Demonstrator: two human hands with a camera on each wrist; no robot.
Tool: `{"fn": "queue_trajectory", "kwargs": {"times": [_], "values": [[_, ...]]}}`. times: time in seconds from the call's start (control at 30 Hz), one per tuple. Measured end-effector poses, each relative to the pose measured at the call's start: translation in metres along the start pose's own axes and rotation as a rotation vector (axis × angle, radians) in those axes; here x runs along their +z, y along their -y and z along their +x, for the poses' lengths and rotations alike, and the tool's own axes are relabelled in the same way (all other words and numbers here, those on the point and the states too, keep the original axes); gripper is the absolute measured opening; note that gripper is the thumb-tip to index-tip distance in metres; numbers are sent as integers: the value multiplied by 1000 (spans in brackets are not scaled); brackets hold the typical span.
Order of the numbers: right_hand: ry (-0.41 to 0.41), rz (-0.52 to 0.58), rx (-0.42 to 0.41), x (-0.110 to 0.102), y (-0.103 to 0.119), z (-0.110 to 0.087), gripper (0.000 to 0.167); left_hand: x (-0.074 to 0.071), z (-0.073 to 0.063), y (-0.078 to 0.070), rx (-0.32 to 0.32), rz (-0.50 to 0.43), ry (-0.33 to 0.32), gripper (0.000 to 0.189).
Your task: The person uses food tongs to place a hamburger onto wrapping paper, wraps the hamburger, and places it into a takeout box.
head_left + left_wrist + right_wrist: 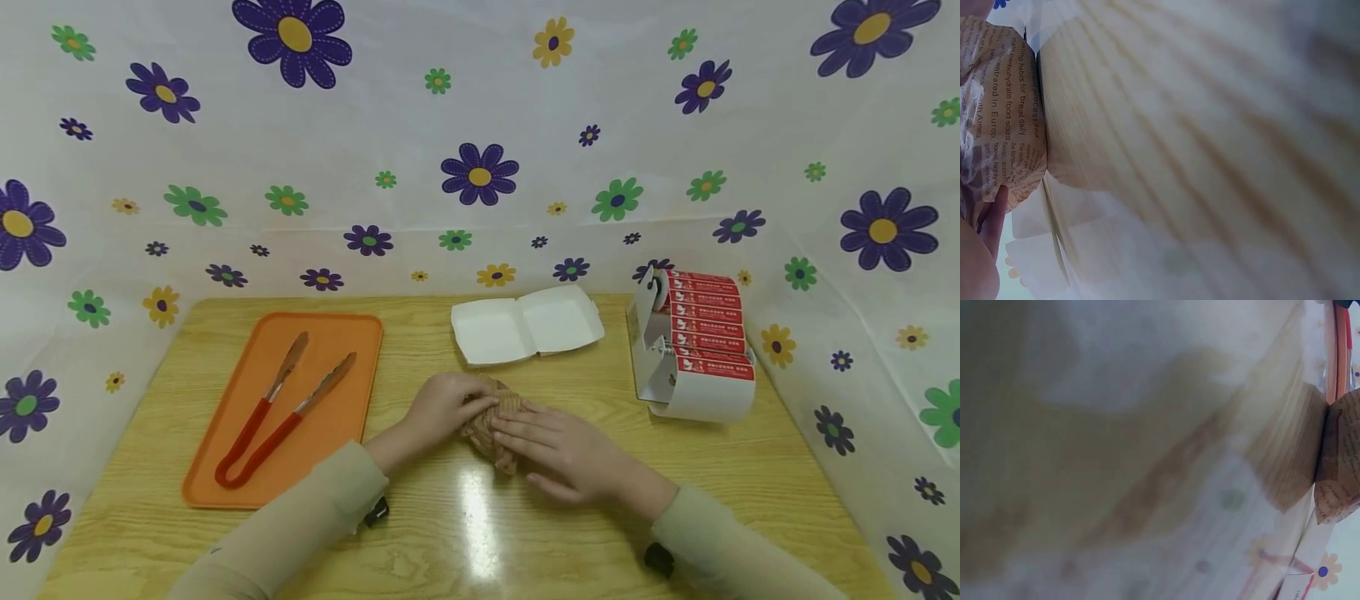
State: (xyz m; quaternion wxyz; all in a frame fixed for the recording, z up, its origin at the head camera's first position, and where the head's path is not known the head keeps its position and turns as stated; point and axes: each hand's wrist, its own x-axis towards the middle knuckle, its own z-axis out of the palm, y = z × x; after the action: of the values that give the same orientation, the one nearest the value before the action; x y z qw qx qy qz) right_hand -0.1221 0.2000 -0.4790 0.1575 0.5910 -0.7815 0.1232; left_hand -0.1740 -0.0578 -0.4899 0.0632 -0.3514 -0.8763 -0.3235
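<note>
On the wooden table's middle sits a crumpled bundle wrapped in brown printed paper. My left hand holds its left and far side, thumb and fingers bent over the paper. Fairly straight fingers of my right hand lie across its right side, the thumb held apart nearer me. Lines of lettering show on the wrapping paper in the left wrist view. At the right edge of the right wrist view, part of the paper bundle appears too. Whatever the paper encloses is hidden.
Behind the bundle lies an unfolded white takeaway box. An orange tray at the left carries red-handled tongs. At the back right stands a label dispenser with a roll of red labels. A flowered curtain surrounds the table.
</note>
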Motion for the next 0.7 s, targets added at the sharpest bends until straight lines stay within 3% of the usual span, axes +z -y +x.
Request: {"fn": "queue_trajectory", "kwargs": {"times": [0.17,0.43,0.5,0.57,0.6,0.63,0.7], "values": [[20,19,34,2,-2,-5,71,2,1,2,-107,-88,32,13],[39,86,89,1,-1,-9,68,-3,12,7,-400,-378,126,15],[38,106,104,1,-1,-9,66,-7,13,7,-446,-417,117,17],[36,129,117,2,-1,-9,65,-10,11,5,-437,-383,64,20],[34,141,124,2,-1,-9,64,-11,9,4,-400,-333,28,22],[33,151,131,2,-1,-9,64,-13,6,2,-337,-270,-11,23],[29,164,139,2,0,-10,63,-16,-2,-2,-143,-86,-82,25]]}}
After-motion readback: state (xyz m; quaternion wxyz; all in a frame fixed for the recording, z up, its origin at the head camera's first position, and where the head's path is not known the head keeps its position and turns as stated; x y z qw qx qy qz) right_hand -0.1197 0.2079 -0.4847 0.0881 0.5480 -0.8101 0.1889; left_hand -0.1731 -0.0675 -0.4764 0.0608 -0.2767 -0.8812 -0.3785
